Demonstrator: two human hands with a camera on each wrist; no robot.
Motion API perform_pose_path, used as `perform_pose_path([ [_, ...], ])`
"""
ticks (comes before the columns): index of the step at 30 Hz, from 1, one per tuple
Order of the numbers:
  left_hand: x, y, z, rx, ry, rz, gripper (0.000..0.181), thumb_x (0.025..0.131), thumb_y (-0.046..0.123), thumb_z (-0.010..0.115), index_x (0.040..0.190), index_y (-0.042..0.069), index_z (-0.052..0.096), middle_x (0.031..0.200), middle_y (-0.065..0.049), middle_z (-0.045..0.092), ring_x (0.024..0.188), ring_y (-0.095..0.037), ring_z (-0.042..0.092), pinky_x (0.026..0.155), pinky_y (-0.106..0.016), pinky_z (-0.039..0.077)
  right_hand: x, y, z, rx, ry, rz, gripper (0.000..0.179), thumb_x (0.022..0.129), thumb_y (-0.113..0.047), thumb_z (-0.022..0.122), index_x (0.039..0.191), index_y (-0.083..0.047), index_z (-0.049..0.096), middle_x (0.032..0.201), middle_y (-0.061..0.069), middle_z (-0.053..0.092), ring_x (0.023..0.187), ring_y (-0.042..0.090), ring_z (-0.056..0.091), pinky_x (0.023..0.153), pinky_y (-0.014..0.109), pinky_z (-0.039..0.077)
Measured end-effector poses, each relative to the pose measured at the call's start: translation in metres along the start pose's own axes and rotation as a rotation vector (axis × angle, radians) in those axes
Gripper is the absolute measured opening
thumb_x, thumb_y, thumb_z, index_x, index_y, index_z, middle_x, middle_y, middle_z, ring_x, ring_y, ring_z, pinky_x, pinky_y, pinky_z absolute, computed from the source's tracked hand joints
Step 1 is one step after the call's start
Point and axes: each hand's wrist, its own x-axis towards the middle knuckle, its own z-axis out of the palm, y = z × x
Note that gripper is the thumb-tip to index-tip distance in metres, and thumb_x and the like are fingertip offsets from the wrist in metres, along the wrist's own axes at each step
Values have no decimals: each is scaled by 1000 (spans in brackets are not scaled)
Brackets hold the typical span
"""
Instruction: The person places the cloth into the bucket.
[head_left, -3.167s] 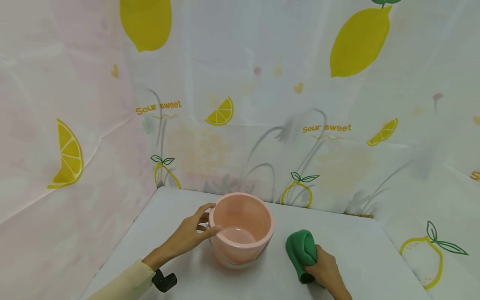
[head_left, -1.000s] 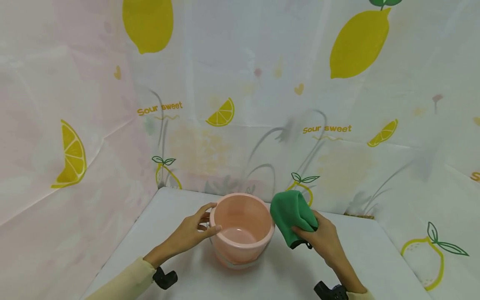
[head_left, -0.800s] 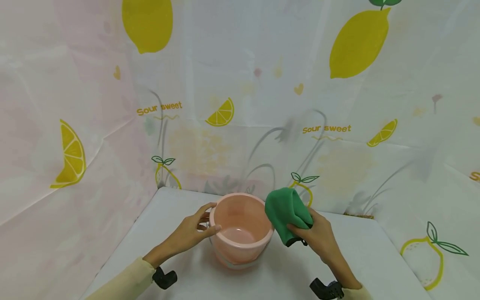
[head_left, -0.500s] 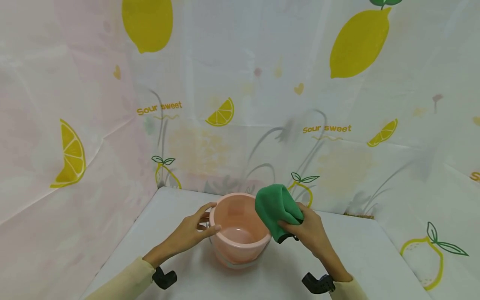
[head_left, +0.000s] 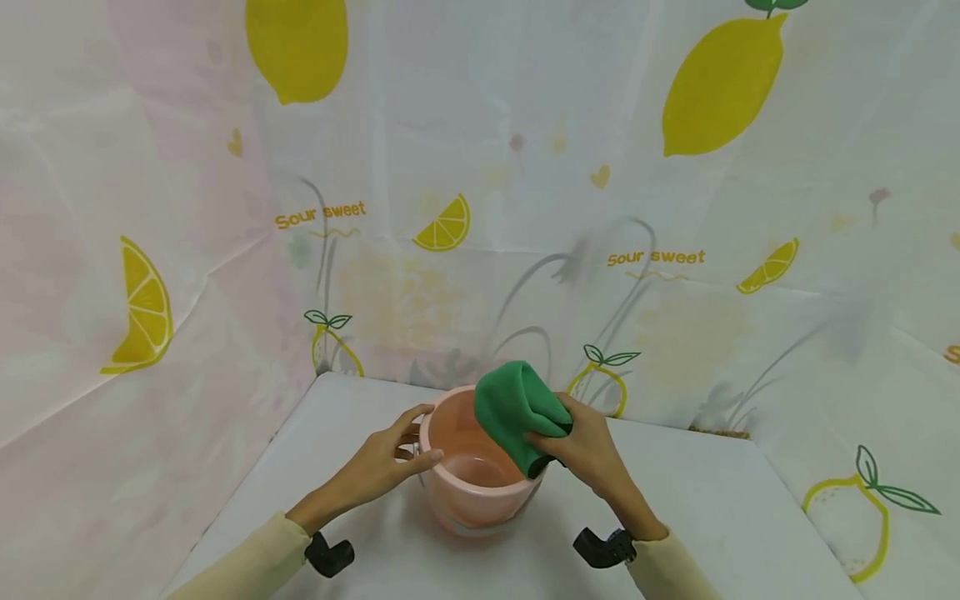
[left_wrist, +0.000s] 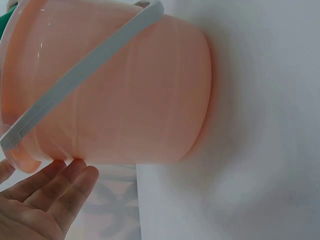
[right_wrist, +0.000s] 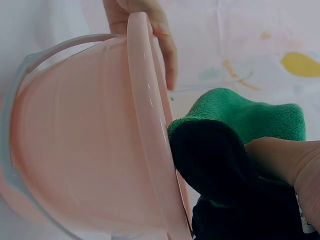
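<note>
A pink plastic bucket (head_left: 480, 502) with a grey handle (left_wrist: 75, 75) stands upright on the white table. My left hand (head_left: 378, 468) holds the bucket's left side, its thumb over the rim and several fingertips against the outer wall in the left wrist view. My right hand (head_left: 592, 442) grips a folded green cloth (head_left: 513, 408), dark on its underside. The cloth hangs over the right part of the bucket's mouth and hides some of the rim. In the right wrist view the dark underside (right_wrist: 210, 155) is right at the rim; contact is hard to tell.
White table (head_left: 720, 508) surface extends on both sides of the bucket. Behind and beside it rise cloth-like walls (head_left: 525, 183) printed with lemons. Black wrist cameras (head_left: 330, 556) sit on both wrists.
My right hand has lifted the green cloth from the table at the right and carried it left over the bucket's mouth. My left hand and the bucket have stayed in place.
</note>
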Motion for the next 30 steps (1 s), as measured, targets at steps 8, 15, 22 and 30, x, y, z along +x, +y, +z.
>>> perform_pose_path([
  [8,0,2,1,2,14,-48,73,95,49,72,157,33,36,142,-6,60,124,-20,62,94,-32,55,8,-2,21,-30,-37,-38,45,76,-17,92,115,-10,73,99,0,72,86,15,65,75,36,55],
  [15,0,2,1,-3,12,-48,74,95,49,72,157,31,36,142,-11,60,126,-25,62,94,-33,56,9,-4,33,-64,-59,-54,46,75,-18,92,117,-12,73,99,-1,72,86,14,65,74,35,56],
  [22,0,2,1,-4,8,-33,70,97,46,71,156,31,36,140,-8,61,125,-25,62,93,-32,56,9,-3,44,-125,-90,-106,52,76,-19,92,122,-7,71,103,3,73,90,17,67,74,35,57],
  [30,-1,2,1,-2,3,-2,69,98,43,71,156,30,37,140,-8,61,125,-23,62,92,-31,56,8,-3,49,-180,-132,-174,52,79,-15,90,127,-8,69,109,4,74,95,20,69,77,35,58],
])
